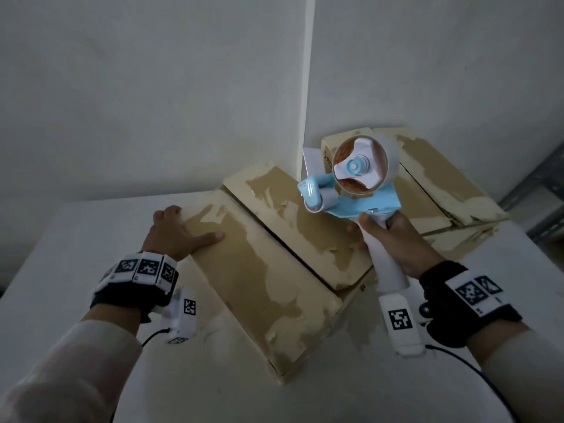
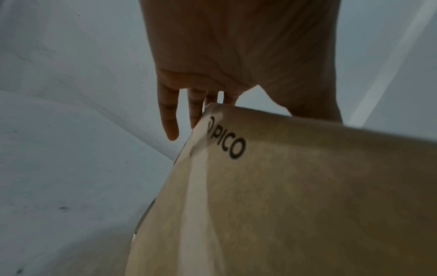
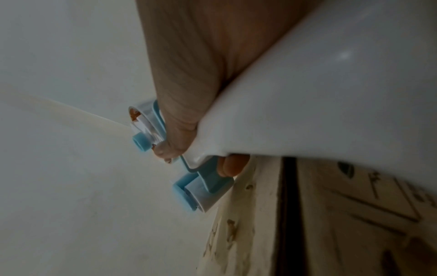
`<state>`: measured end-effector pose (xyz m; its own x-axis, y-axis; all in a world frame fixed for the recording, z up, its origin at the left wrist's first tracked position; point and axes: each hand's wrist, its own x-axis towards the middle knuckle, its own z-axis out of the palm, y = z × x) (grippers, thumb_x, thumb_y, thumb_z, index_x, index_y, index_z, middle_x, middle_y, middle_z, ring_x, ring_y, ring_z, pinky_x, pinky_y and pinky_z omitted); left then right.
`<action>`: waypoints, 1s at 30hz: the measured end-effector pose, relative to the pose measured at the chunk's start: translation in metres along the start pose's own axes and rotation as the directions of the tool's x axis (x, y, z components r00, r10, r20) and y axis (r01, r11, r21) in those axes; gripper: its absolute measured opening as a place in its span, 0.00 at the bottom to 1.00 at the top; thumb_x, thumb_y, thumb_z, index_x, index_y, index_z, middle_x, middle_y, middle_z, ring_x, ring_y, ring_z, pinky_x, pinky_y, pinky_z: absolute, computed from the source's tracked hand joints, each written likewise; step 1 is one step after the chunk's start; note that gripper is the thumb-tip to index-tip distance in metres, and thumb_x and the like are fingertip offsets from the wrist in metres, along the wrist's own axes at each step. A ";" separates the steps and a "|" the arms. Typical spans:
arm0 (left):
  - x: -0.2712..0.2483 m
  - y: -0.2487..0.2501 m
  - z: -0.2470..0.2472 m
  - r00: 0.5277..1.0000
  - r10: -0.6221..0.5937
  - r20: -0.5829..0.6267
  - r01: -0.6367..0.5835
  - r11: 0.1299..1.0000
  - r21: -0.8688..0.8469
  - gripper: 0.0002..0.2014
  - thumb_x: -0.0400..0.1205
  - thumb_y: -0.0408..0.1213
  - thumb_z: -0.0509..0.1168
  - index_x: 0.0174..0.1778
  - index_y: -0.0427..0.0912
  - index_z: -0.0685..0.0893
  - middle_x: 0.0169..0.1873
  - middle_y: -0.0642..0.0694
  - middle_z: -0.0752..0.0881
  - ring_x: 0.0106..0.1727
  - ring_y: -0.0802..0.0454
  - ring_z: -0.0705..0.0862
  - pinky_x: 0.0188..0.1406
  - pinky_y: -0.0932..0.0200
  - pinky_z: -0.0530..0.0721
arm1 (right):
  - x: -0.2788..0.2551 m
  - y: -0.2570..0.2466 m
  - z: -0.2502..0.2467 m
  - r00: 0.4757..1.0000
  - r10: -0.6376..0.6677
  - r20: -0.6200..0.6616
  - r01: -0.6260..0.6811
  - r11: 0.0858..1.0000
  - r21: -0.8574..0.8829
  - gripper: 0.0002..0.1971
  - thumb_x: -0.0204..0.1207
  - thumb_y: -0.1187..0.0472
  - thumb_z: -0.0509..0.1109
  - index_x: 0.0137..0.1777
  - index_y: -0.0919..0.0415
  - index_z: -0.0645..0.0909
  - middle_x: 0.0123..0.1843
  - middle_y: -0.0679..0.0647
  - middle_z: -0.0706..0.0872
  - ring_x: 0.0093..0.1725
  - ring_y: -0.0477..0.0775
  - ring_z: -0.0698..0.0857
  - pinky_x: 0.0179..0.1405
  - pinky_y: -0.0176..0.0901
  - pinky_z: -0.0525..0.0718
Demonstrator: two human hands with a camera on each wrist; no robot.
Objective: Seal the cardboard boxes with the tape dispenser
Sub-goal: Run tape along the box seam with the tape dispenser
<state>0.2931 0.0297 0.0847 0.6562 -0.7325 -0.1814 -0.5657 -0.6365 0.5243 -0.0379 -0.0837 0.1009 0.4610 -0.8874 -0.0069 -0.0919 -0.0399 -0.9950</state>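
A brown cardboard box [image 1: 262, 270] with torn, peeling top flaps lies on the white table [image 1: 91, 227]; a dark seam runs between its two flaps. My left hand [image 1: 177, 233] rests on the box's far left corner, thumb flat on top and fingers hanging straight down over the edge [image 2: 169, 119]. The box side [image 2: 295, 196] bears a PICO print. My right hand [image 1: 393, 239] grips the white handle of a blue and white tape dispenser [image 1: 354, 184], held above the box's right flap with its roller [image 3: 201, 196] pointing left. A second worn box [image 1: 427, 178] stands behind it.
White walls meet in a corner [image 1: 308, 87] just behind the boxes. A grey metal frame [image 1: 537, 190] shows at the far right. Cables trail from both wrist cameras over the table's near part.
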 end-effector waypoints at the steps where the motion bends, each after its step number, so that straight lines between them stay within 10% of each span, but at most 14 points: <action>1: -0.005 -0.001 0.000 1.000 0.002 -0.003 -0.002 1.000 0.001 0.52 0.61 0.58 0.77 0.76 0.39 0.60 0.72 0.37 0.64 0.70 0.35 0.70 0.67 0.40 0.73 | -0.002 -0.001 -0.001 1.000 0.004 0.012 -0.004 1.000 0.000 0.05 0.78 0.65 0.63 0.49 0.57 0.80 0.35 0.49 0.89 0.29 0.36 0.83 0.26 0.30 0.82; 9: -0.030 0.007 -0.012 0.996 0.001 0.092 -0.014 0.990 0.142 0.56 0.57 0.66 0.74 0.75 0.39 0.61 0.72 0.37 0.66 0.72 0.37 0.69 0.69 0.39 0.72 | -0.024 -0.023 -0.015 0.999 -0.027 0.037 0.025 0.999 0.045 0.28 0.57 0.42 0.79 0.53 0.59 0.80 0.35 0.45 0.91 0.32 0.36 0.85 0.27 0.30 0.82; 14: -0.051 0.060 -0.034 0.891 0.436 -0.125 -0.429 0.900 0.077 0.30 0.77 0.56 0.64 0.71 0.42 0.72 0.71 0.41 0.73 0.71 0.43 0.72 0.68 0.48 0.69 | -0.034 -0.056 -0.015 0.985 -0.144 0.094 0.138 0.989 0.060 0.32 0.50 0.32 0.77 0.47 0.54 0.82 0.36 0.47 0.90 0.28 0.44 0.82 0.29 0.35 0.84; 17: -0.074 0.100 -0.030 0.832 0.554 0.026 -0.548 0.829 -0.115 0.21 0.83 0.53 0.53 0.56 0.42 0.84 0.55 0.45 0.85 0.56 0.48 0.82 0.58 0.56 0.76 | -0.038 -0.071 -0.009 0.967 -0.216 0.134 0.207 0.975 0.078 0.30 0.53 0.36 0.77 0.48 0.56 0.82 0.36 0.48 0.90 0.29 0.46 0.82 0.29 0.35 0.84; 22: -0.088 0.129 -0.023 0.842 0.506 0.190 -0.338 0.767 -0.545 0.21 0.86 0.45 0.47 0.44 0.40 0.83 0.37 0.48 0.86 0.39 0.55 0.84 0.45 0.61 0.77 | -0.044 -0.080 -0.002 0.936 -0.289 0.199 0.277 0.957 0.086 0.30 0.53 0.31 0.75 0.46 0.54 0.85 0.39 0.48 0.90 0.31 0.49 0.83 0.32 0.37 0.85; 30: -0.081 0.129 -0.035 0.786 0.506 0.355 -0.218 0.764 -0.607 0.07 0.81 0.34 0.62 0.48 0.35 0.83 0.33 0.52 0.87 0.31 0.63 0.86 0.38 0.65 0.81 | -0.039 -0.074 0.004 0.926 -0.295 0.235 0.276 0.955 0.110 0.29 0.54 0.33 0.76 0.45 0.55 0.85 0.41 0.51 0.91 0.31 0.53 0.84 0.31 0.40 0.85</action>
<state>0.1843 0.0146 0.1959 0.0518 -0.9836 -0.1726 -0.2718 -0.1802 0.9453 -0.0452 -0.0441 0.1739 0.6612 -0.7024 0.2635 0.1368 -0.2325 -0.9629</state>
